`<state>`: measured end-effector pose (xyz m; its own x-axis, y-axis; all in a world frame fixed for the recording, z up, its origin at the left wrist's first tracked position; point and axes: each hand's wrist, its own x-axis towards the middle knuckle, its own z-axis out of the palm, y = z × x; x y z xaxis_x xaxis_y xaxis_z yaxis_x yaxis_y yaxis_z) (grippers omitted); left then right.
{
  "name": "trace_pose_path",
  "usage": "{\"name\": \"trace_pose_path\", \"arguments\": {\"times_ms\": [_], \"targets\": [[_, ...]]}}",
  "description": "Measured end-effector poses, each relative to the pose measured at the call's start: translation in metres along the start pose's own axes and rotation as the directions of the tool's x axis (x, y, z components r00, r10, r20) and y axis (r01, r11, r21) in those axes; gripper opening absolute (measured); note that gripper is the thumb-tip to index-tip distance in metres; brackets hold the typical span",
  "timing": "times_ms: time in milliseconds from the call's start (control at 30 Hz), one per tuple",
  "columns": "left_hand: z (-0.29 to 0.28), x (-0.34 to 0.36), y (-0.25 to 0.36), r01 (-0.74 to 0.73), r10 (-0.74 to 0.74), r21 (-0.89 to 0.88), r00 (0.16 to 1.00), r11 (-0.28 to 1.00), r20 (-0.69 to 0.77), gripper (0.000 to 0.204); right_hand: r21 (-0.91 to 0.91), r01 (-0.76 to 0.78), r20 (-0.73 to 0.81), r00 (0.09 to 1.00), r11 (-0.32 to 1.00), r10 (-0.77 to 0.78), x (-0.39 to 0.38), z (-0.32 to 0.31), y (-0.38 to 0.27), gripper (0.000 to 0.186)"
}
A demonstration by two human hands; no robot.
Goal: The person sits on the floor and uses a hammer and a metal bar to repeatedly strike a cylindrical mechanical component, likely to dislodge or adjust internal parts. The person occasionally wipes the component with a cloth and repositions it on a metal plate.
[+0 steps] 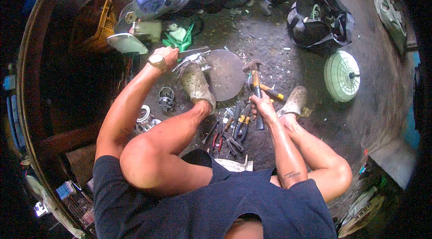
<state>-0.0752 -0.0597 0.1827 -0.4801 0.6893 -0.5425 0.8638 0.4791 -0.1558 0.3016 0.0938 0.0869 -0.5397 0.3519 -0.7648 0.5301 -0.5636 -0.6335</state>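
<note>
My right hand is closed round the black and yellow handle of a claw hammer, its head up over the floor between my feet. My left hand, with a watch on the wrist, is closed on a long flat metal tool that points right; its grip is hidden in the fist. Below the tool lies a shiny metal part, at the toe of my left clog. A round grey disc lies flat just right of that clog.
Several pliers and screwdrivers lie between my legs. Metal motor-like parts sit left of my foot. Green plastic pieces and clear covers stand beyond my left hand. A black bag and a white fan grille lie right.
</note>
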Motion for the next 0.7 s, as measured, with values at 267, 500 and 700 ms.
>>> {"name": "trace_pose_path", "arguments": {"times_ms": [267, 500, 700], "targets": [[0.013, -0.003, 0.003, -0.009, 0.01, -0.017, 0.999, 1.0, 0.042, 0.027, -0.067, 0.099, 0.053, 0.994, 0.993, -0.095, -0.006, 0.023, -0.011, 0.018], [0.009, -0.017, -0.034, 0.207, 0.143, -0.81, 0.931, 0.548, 0.334, 0.046, 0.026, 0.099, 0.06, 0.993, 0.995, -0.1, -0.004, 0.026, -0.009, 0.016], [-0.014, -0.031, -0.017, 0.267, 0.257, -0.926, 0.906, 0.269, 0.336, 0.041, 0.026, 0.083, -0.002, 0.997, 0.996, -0.083, -0.001, 0.001, 0.008, 0.018]]}}
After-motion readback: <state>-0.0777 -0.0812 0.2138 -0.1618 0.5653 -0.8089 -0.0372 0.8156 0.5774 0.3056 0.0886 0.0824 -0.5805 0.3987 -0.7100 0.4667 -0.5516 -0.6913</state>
